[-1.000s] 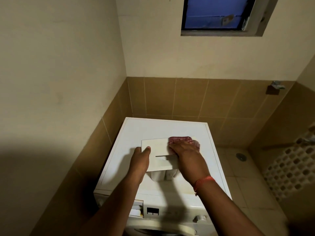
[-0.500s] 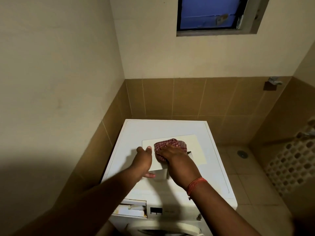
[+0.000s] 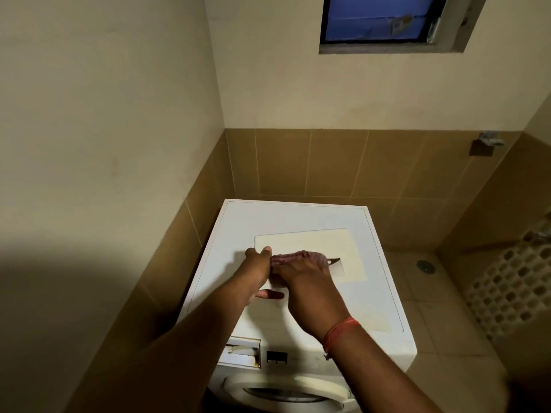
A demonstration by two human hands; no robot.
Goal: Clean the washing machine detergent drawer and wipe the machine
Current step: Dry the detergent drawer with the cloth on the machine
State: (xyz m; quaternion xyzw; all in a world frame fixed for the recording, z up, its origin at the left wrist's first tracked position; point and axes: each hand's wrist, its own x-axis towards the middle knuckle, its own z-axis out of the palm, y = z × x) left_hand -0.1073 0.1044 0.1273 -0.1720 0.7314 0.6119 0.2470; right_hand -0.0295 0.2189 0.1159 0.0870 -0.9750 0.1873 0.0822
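Note:
The white washing machine (image 3: 298, 216) stands in a tiled corner. The cream detergent drawer (image 3: 316, 242) lies taken out on the machine's top. My left hand (image 3: 256, 272) grips the drawer's left edge, thumb on top and a finger underneath. My right hand (image 3: 304, 281) holds a bunched red-and-white cloth (image 3: 293, 257) and presses it onto the drawer, right beside my left thumb. The drawer's near part is hidden under both hands. The open drawer slot (image 3: 243, 351) shows on the machine's front left.
The round door (image 3: 283, 391) is at the bottom of the view. Walls close in on the left and behind. A floor drain (image 3: 425, 266) and a white perforated basket (image 3: 507, 293) lie to the right. A window (image 3: 378, 19) sits high up.
My right hand has slid the cloth leftward across the drawer until it meets my left hand. My left hand has kept its hold on the drawer's left edge.

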